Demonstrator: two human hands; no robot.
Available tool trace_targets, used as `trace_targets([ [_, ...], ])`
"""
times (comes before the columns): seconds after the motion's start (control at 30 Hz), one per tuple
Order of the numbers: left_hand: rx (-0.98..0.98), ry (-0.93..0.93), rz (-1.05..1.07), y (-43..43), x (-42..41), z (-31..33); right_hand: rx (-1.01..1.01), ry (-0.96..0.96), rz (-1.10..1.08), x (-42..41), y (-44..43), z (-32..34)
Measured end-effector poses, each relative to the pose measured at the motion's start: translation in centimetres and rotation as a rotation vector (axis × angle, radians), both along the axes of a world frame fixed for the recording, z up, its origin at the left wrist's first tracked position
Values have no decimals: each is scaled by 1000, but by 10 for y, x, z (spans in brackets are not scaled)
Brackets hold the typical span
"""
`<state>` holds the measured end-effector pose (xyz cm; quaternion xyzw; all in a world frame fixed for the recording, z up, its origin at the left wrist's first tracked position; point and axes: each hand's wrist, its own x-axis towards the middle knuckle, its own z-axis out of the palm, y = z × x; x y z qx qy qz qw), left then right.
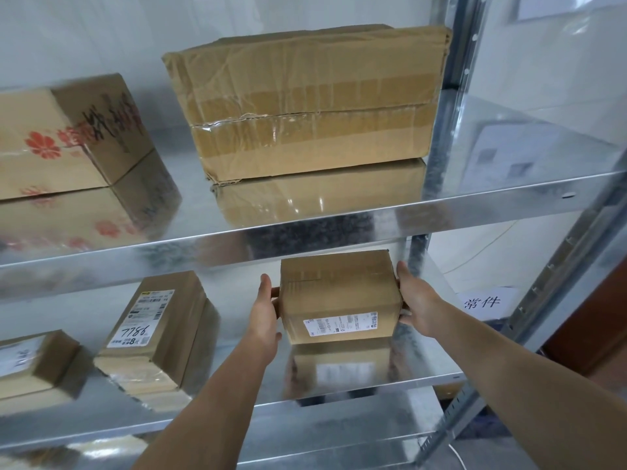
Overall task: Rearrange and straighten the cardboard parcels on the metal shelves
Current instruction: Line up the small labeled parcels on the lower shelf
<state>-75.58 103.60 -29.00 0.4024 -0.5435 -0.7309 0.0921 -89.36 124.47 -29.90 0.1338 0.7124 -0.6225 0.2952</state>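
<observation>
1. The small parcel (339, 296) sits on the lower shelf (417, 361), toward its right end. Its bottom edge meets its own reflection in the metal, and a white shipping label faces me.
2. The person's left hand (266, 310) grips the parcel's left side, thumb up, fingers tucked round the far edge.
3. The right hand (419, 303) clasps the right side, fingers curled round the box's lower corner. Both bare forearms reach in from below.
4. On the same shelf, well to the left, lies a flat parcel marked 7786 (156, 330), turned at an angle to the shelf's front edge.
5. Further left, a brown box (30, 364) is cut off by the frame.
6. On the upper shelf (475, 206) stands a big taped parcel (305, 103), creased and wrapped in clear tape, with its right end just beside the perforated upright (451, 96).
7. Left of it, apart from it, rests a flower-printed box (51, 140) with red blossoms and dark handwriting, skewed to the shelf edge.
8. Past the rack on the right, a paper sign (481, 301) with blue characters shows.
</observation>
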Motion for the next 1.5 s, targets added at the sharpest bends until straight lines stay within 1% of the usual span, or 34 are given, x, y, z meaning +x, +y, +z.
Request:
trace_targets([
  [0.27,-40,24,-3,-9,-2,-6,7,45,0,-4,2,3],
  [0.7,-53,-39,-22,-9,-4,-11,11,102,-6,-19,3,0],
  [1.2,-79,4,-1,-9,-1,-9,34,100,-4,-17,1,-3],
  [1.5,-87,-1,6,-9,0,-7,66,101,6,-10,2,-4],
])
